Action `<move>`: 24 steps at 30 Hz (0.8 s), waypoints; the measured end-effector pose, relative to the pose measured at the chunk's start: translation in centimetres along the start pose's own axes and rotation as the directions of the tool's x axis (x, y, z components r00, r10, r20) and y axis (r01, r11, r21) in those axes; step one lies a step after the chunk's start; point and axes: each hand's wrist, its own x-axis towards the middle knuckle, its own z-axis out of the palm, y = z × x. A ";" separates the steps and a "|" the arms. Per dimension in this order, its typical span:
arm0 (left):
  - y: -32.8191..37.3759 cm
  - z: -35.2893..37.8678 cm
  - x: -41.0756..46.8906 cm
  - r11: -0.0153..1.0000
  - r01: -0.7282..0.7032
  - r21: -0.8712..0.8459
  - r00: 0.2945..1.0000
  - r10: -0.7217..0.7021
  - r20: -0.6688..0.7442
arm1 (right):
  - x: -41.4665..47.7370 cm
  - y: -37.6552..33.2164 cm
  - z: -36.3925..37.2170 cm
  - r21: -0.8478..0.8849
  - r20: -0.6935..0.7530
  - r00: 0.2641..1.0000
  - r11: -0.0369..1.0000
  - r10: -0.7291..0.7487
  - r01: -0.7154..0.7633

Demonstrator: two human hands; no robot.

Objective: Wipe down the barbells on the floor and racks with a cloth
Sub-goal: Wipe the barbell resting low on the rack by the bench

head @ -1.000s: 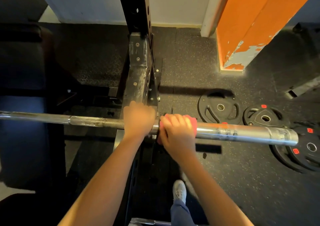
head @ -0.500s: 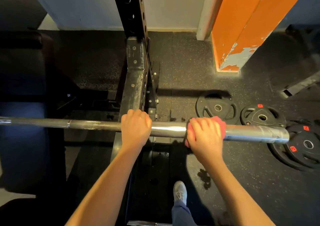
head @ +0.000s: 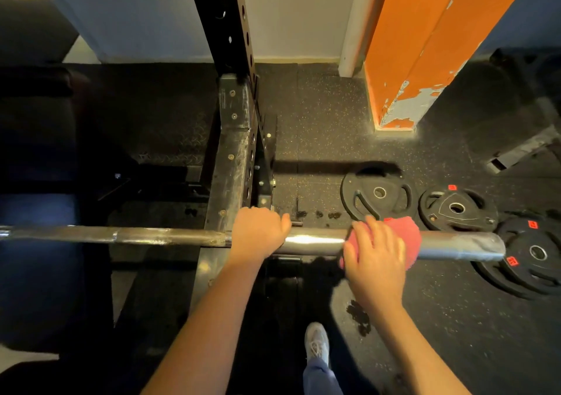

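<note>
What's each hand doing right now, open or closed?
Left hand: closed round the bar.
Right hand: closed on the cloth, against the bar.

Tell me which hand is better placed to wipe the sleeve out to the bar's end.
Right. The right hand holds the red cloth on the barbell, close to its free end. The left hand grips the bar beside the rack, with no cloth.
</note>
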 end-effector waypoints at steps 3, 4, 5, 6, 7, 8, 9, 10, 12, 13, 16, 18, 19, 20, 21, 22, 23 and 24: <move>0.2 0.1 -0.9 0.998 -0.002 0.064 0.998 0.006 -0.059 | 0.9 -3.9 -0.3 0.044 0.122 0.969 0.976 -0.215 0.211; 0.3 0.0 -1.0 0.995 -0.010 0.101 0.998 0.017 -0.062 | 1.6 -4.2 -0.9 0.026 0.187 0.939 0.957 -0.290 0.290; 0.3 -0.1 -1.1 0.991 -0.021 0.129 0.998 0.029 -0.063 | 2.3 -3.7 -1.7 0.004 0.260 0.915 0.948 -0.309 0.319; 0.4 0.0 -1.3 0.989 -0.025 0.143 0.997 0.035 -0.066 | 2.9 -2.4 -2.1 -0.017 0.312 0.911 0.957 -0.270 0.289; 0.4 0.0 -1.4 0.989 -0.029 0.147 0.997 0.039 -0.068 | 3.1 -0.6 -2.5 -0.038 0.281 0.938 0.975 -0.202 0.221; 0.4 0.0 -1.5 0.988 -0.043 0.146 0.996 0.053 -0.070 | 2.9 1.3 -2.6 -0.052 0.195 0.976 0.993 -0.098 0.110; 0.4 0.0 -1.6 0.989 -0.053 0.139 0.995 0.064 -0.077 | 2.5 2.4 -2.4 -0.045 0.095 0.995 0.999 0.008 -0.004; 0.3 0.1 -1.6 0.987 -0.062 0.146 0.993 0.076 -0.088 | 2.1 2.5 -1.8 -0.060 0.025 0.998 0.996 0.063 -0.062; 0.5 0.2 -1.8 0.982 -0.035 0.186 0.987 0.063 -0.145 | 1.0 0.4 -0.1 -0.042 0.029 0.997 0.997 0.066 -0.065; 0.7 0.4 -2.0 0.985 0.003 0.175 0.979 0.033 -0.203 | 0.5 -1.1 0.4 -0.015 0.036 0.999 1.000 0.006 -0.005; 0.7 1.4 -2.6 0.992 0.051 0.114 0.943 -0.011 -0.332 | 0.1 -1.8 -0.1 0.030 0.115 0.957 0.964 -0.265 0.264; 0.8 1.6 -3.0 0.996 0.051 0.076 0.938 -0.022 -0.345 | 0.6 0.8 -1.1 -0.070 0.157 0.951 0.957 -0.268 0.281; 1.0 1.6 -3.2 0.996 0.052 0.077 0.938 -0.022 -0.347 | 0.7 2.0 -1.5 -0.106 0.143 0.973 0.975 -0.180 0.195; 1.1 1.7 -3.4 0.994 0.058 0.089 0.938 -0.024 -0.347 | 0.4 2.6 -1.6 -0.100 0.106 0.991 0.991 -0.076 0.087; 1.1 1.7 -3.6 0.993 0.065 0.101 0.938 -0.027 -0.345 | 0.1 2.4 -1.4 -0.068 0.076 0.997 0.998 0.019 -0.014; 1.2 1.9 -3.8 0.992 0.065 0.107 0.940 -0.025 -0.340 | -0.2 1.4 -1.0 -0.046 0.073 0.993 0.995 0.090 -0.087; 1.3 1.8 -3.9 0.990 0.068 0.123 0.943 -0.024 -0.331 | -0.7 0.0 -0.4 -0.037 0.094 0.989 0.993 0.114 -0.111; 1.4 1.5 -3.8 0.988 0.064 0.143 0.947 -0.014 -0.322 | -1.3 -1.3 0.1 -0.025 0.121 0.990 0.997 0.073 -0.071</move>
